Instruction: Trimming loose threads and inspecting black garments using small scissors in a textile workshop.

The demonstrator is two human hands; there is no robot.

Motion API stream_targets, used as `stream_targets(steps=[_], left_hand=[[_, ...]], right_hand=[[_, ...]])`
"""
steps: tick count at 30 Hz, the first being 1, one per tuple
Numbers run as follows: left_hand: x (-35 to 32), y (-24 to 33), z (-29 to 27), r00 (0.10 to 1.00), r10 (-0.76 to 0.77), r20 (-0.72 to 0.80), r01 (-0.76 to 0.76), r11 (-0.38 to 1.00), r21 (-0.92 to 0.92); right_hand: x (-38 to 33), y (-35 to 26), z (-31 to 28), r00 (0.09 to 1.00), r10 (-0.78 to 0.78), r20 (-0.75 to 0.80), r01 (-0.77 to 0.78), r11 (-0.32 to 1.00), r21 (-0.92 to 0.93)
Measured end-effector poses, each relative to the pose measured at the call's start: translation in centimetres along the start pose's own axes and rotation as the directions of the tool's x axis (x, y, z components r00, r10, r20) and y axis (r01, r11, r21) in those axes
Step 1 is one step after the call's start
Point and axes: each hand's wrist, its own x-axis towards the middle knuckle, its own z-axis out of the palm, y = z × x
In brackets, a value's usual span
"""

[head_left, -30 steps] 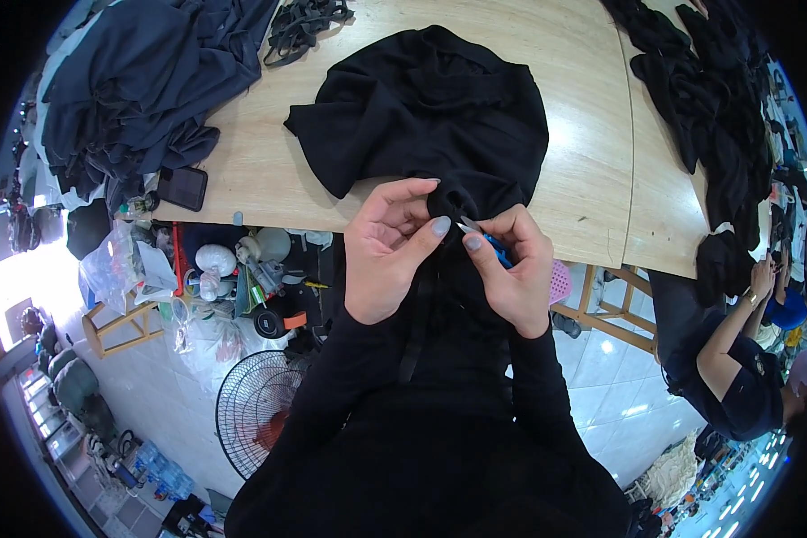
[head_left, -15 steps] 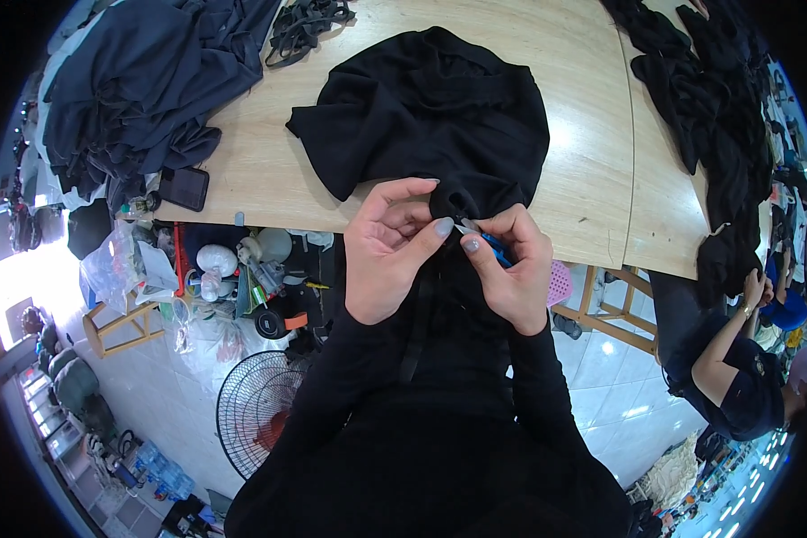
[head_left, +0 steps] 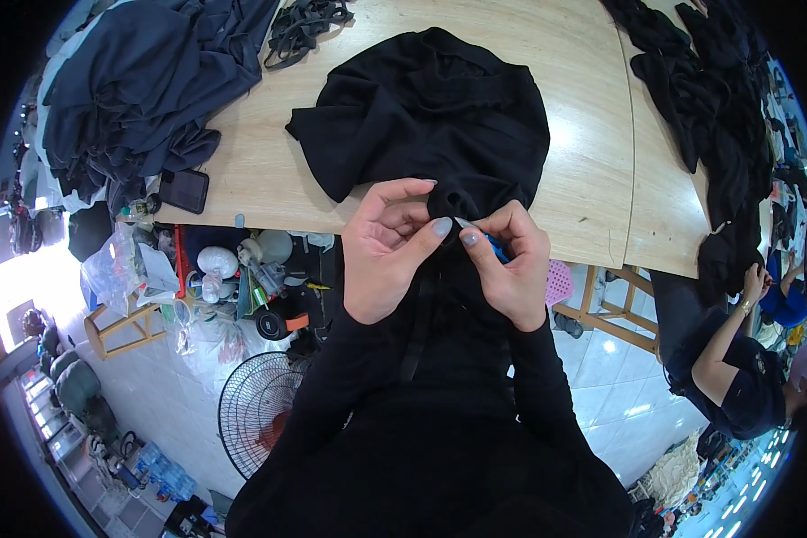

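A black garment (head_left: 421,117) lies bunched on the light wooden table, and its near edge hangs over toward me. My left hand (head_left: 387,251) pinches a rolled bit of this edge between thumb and fingers. Close against it, my right hand (head_left: 513,262) is closed around small blue-handled thread snips (head_left: 498,248). Their pointed metal tip shows by the cloth between both thumbs; most of the handle is hidden in the palm. A small round opening in the folded cloth shows just above my fingertips.
On the table (head_left: 587,134), a dark navy cloth pile (head_left: 152,90) lies left, near a phone (head_left: 184,190) and black straps (head_left: 307,27). More black garments (head_left: 713,117) lie right. Below are a fan (head_left: 258,412), a pink basket (head_left: 559,282) and wooden stools. A co-worker (head_left: 735,377) works at right.
The snips' tip and my fingertips have shifted slightly at the cloth edge, and less of the blue handle shows. The fold above has turned a little, with its opening lying slightly left.
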Motion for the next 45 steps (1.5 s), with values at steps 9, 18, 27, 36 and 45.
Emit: stream_targets(steps=[9, 18, 27, 36, 45], left_hand=[[-0.2, -0.5, -0.2, 0.999, -0.029, -0.026, 0.028, 0.999, -0.045], [-0.1, -0.7, 0.0, 0.994, -0.103, -0.039, 0.096, 0.985, -0.141], [-0.7, -1.4, 0.5, 0.996, -0.067, -0.056, 0.060, 0.991, -0.118], [-0.2, -1.4, 0.1, 0.997, -0.059, -0.051, 0.047, 0.978, -0.206], [-0.2, -1.0, -0.1, 0.996, -0.063, -0.067, 0.052, 0.987, -0.150]], right_hand=[[-0.5, 0.1, -0.9, 0.969, 0.242, 0.054, -0.248, 0.928, 0.277], [0.1, -3.3, 0.3, 0.980, -0.195, -0.047, 0.181, 0.958, -0.221], [-0.3, -1.6, -0.2, 0.979, -0.167, -0.118, 0.145, 0.973, -0.178], [-1.7, -0.2, -2.9, 0.950, 0.139, -0.279, -0.153, 0.988, -0.030], [-1.8, 1.2, -3.1, 0.882, 0.057, -0.468, -0.192, 0.950, -0.246]])
